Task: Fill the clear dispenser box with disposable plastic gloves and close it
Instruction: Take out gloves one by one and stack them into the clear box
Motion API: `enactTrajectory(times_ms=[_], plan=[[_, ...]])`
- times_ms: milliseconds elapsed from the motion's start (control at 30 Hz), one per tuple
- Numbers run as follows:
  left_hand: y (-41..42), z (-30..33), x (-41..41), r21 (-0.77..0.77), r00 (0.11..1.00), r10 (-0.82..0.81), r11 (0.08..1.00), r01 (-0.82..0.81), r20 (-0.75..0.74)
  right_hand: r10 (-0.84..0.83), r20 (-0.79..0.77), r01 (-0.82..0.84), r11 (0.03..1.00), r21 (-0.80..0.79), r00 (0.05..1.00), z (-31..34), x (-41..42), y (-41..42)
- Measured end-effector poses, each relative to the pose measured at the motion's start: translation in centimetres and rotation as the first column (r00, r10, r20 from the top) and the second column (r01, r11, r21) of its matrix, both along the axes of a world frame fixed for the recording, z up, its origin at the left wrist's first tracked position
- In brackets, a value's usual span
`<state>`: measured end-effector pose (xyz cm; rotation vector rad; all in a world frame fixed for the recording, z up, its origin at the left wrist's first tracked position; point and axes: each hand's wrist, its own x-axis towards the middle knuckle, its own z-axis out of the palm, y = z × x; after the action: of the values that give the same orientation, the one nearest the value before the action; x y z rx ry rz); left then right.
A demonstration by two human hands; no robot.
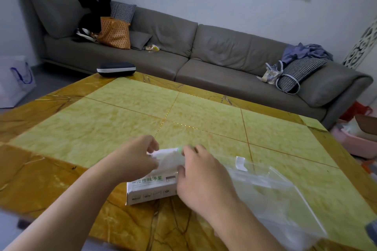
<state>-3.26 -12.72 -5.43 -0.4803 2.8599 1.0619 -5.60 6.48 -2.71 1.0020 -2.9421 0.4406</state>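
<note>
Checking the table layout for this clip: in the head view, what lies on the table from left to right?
Black zip case at the far edge, white glove carton, left hand, right hand, clear dispenser box.

A yellow marble table [126,112] carries a glove carton [150,188], clear dispenser box [275,195] and dark case [115,69].

— What is lying at the six o'clock side of the desk [204,112]?

— A white cardboard glove box [151,188] with green lettering is lying flat there, its top torn open and a pale wad of plastic gloves [169,160] showing at the opening.

— And the clear dispenser box [271,195]?

— It is sitting at the glove box's three o'clock, just beside it, transparent, with a small white tab [240,163] standing at its twelve o'clock edge.
</note>
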Motion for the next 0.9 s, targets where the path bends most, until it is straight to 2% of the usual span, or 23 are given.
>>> enactTrajectory(times_ms=[100, 233, 433, 700, 800, 900], plan=[[0.1, -0.1, 0.2, -0.116, 0.993, -0.039, 0.992, 0.052, 0.115, 0.036, 0.038, -0.036, 0.999, 0.013, 0.999, -0.1, -1.5, -2.0], [0.3, -0.1, 0.2, -0.151, 0.992, -0.062, 0.985, 0.079, 0.111, -0.004, 0.194, -0.006, 0.998, 0.055, 0.981, -0.5, -2.8, -4.3], [0.1, -0.4, -0.1, -0.053, 0.981, -0.044, 0.997, 0.055, 0.189, -0.018, 0.132, -0.003, 0.987, 0.162, 0.991, -1.5, -3.6, -5.5], [0.9, -2.1, -0.7, 0.056, 0.98, 0.172, 0.982, -0.179, 0.104, -0.072, 0.057, 0.058, 0.973, 0.224, 0.996, -2.4, -3.8, -6.4], [1.4, -2.3, -1.2, 0.035, 0.977, 0.2, 0.979, -0.203, 0.075, -0.069, 0.044, 0.057, 0.969, 0.241, 0.997, -2.2, -3.9, -6.4], [1.5, -1.9, -1.2, 0.078, 0.977, 0.197, 0.976, -0.203, 0.082, -0.066, 0.025, 0.059, 0.973, 0.224, 0.998, -2.0, -4.0, -6.1]])
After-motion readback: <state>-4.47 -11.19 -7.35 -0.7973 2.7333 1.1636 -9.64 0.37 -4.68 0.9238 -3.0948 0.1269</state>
